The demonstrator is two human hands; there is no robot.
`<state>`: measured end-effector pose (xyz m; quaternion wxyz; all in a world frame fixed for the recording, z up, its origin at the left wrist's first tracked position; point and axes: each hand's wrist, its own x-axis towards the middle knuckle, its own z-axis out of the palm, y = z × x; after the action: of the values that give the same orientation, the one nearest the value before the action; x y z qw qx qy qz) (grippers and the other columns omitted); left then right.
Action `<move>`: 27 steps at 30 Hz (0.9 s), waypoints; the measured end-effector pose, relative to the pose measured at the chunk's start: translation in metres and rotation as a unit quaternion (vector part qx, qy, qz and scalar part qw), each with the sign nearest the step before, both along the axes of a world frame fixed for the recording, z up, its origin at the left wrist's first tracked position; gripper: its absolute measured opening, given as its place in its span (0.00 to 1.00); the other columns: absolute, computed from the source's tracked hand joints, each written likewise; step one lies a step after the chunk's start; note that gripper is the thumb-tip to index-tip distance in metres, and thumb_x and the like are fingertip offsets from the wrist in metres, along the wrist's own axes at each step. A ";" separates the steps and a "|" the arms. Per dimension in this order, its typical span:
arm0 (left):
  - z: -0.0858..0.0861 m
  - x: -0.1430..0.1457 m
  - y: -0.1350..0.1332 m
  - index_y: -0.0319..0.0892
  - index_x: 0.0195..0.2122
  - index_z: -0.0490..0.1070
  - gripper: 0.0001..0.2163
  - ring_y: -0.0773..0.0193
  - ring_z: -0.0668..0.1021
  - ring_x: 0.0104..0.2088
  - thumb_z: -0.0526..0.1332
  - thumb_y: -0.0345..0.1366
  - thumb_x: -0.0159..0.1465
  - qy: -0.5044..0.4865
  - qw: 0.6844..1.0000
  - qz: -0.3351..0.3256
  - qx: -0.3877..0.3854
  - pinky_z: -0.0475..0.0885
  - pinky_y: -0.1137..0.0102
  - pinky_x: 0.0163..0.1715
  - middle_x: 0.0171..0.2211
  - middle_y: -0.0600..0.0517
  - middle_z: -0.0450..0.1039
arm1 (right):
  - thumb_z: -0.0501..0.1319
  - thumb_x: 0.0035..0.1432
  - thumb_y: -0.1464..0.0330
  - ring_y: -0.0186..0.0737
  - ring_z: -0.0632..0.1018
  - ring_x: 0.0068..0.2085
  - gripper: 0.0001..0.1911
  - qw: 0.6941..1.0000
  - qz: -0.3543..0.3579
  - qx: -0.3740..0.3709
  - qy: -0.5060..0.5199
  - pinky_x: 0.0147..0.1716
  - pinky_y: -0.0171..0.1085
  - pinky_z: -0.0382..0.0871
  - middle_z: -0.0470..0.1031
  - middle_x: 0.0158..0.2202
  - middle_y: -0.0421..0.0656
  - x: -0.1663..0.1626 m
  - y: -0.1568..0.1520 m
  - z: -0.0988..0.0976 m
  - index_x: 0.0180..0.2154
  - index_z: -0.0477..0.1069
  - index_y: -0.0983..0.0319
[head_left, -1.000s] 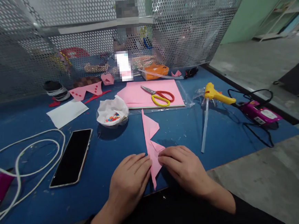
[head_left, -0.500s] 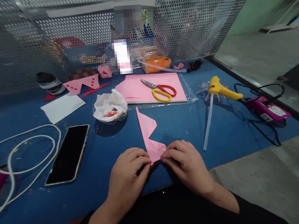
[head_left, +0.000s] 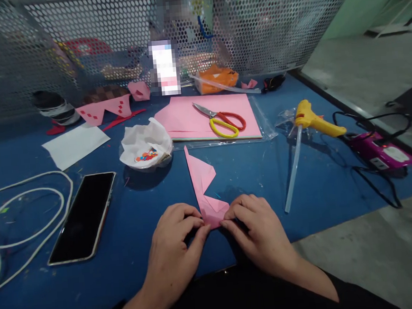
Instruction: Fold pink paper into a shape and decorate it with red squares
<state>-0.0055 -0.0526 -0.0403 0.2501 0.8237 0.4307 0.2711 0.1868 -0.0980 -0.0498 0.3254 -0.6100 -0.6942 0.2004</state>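
Note:
A folded pink paper piece (head_left: 201, 174) with a notched right side lies lengthwise before me on the blue table. At its near end, my left hand (head_left: 180, 237) pinches the left corner between thumb and fingers. On the right corner of that same end, my right hand (head_left: 256, 226) is closed in a similar pinch. The paper's edge between the two thumbs looks folded up slightly; the fingertips partly cover the corners. Beyond the piece, scissors (head_left: 221, 120) with red and yellow handles rest on a stack of pink paper (head_left: 181, 113).
A yellow glue gun (head_left: 317, 119) with a long glue stick stands right, beside a purple power strip (head_left: 382, 150). Left are a phone (head_left: 84, 216), a white cable (head_left: 64, 194) and a paper-lined bowl (head_left: 144, 145) of small scraps. A perforated metal panel (head_left: 111, 33) rises behind.
Both hands stay on the paper's near end, where the edge has been turned up and the left thumb has shifted inward. The camera view has shifted slightly.

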 end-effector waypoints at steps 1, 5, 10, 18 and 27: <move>0.000 0.001 0.000 0.43 0.30 0.73 0.06 0.59 0.74 0.41 0.61 0.30 0.66 0.002 1.000 0.000 0.004 0.70 0.62 0.40 0.35 0.51 0.73 | 0.61 0.65 0.69 0.41 0.71 0.36 0.07 1.000 -0.002 -0.001 -0.003 0.36 0.41 0.56 0.73 0.34 0.40 0.000 0.000 0.000 0.32 0.71 0.59; 0.000 0.004 0.000 0.42 0.30 0.72 0.07 0.58 0.73 0.41 0.60 0.30 0.66 0.009 1.000 0.005 0.029 0.69 0.61 0.41 0.35 0.50 0.72 | 0.60 0.65 0.68 0.41 0.70 0.36 0.07 1.000 -0.007 0.001 -0.023 0.35 0.41 0.55 0.72 0.33 0.41 -0.001 0.001 -0.002 0.32 0.69 0.60; 0.000 0.007 0.000 0.42 0.30 0.71 0.06 0.58 0.72 0.42 0.61 0.30 0.65 0.020 0.998 0.016 0.051 0.69 0.61 0.41 0.36 0.49 0.72 | 0.60 0.65 0.67 0.41 0.70 0.35 0.07 0.999 -0.006 0.007 -0.046 0.35 0.41 0.55 0.72 0.33 0.40 -0.001 0.002 -0.005 0.32 0.69 0.60; -0.001 0.006 0.000 0.43 0.27 0.67 0.09 0.57 0.72 0.43 0.61 0.30 0.65 0.030 0.997 0.024 0.061 0.68 0.60 0.41 0.37 0.50 0.72 | 0.60 0.65 0.66 0.41 0.70 0.35 0.08 0.996 -0.009 0.021 -0.086 0.34 0.41 0.56 0.72 0.33 0.41 -0.002 0.003 -0.009 0.32 0.68 0.59; -0.001 0.002 -0.004 0.43 0.35 0.66 0.05 0.58 0.71 0.38 0.63 0.32 0.65 0.051 0.995 0.025 0.078 0.68 0.63 0.37 0.35 0.51 0.71 | 0.60 0.65 0.66 0.42 0.70 0.34 0.09 0.995 -0.009 0.025 -0.098 0.33 0.40 0.56 0.71 0.32 0.41 -0.002 0.003 -0.009 0.32 0.66 0.60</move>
<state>-0.0030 -0.0566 -0.0416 0.1558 0.8425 0.4410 0.2672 0.1845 -0.0952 -0.0589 0.2729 -0.6243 -0.7222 0.1192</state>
